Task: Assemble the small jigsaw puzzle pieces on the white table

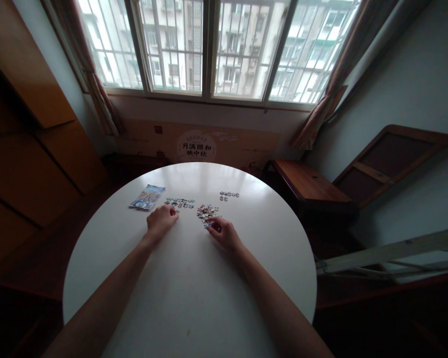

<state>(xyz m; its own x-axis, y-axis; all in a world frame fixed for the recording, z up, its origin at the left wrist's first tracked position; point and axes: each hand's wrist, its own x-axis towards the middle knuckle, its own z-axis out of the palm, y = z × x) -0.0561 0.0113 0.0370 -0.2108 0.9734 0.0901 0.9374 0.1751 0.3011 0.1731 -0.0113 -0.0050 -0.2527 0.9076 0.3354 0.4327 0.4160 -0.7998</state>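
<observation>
My left hand point(162, 218) rests on the white table with its fingers curled closed, just below a patch of small jigsaw pieces point(179, 203). What its fingertips hold, if anything, is too small to make out. At the near edge of a heap of mixed jigsaw pieces point(206, 212), my right hand point(223, 231) has thumb and fingers pinched on a small bluish piece point(208, 224). A short joined strip of jigsaw pieces point(229, 195) lies farther back on the right. Left of the patch is a colourful picture sheet or packet point(148, 197).
The round table point(194, 298) has a curved edge all around. Behind it are a printed banner point(239, 141) and a barred window point(209, 49). A wooden bench point(302, 180) stands at the back right, with wooden cabinets point(33, 169) along the left.
</observation>
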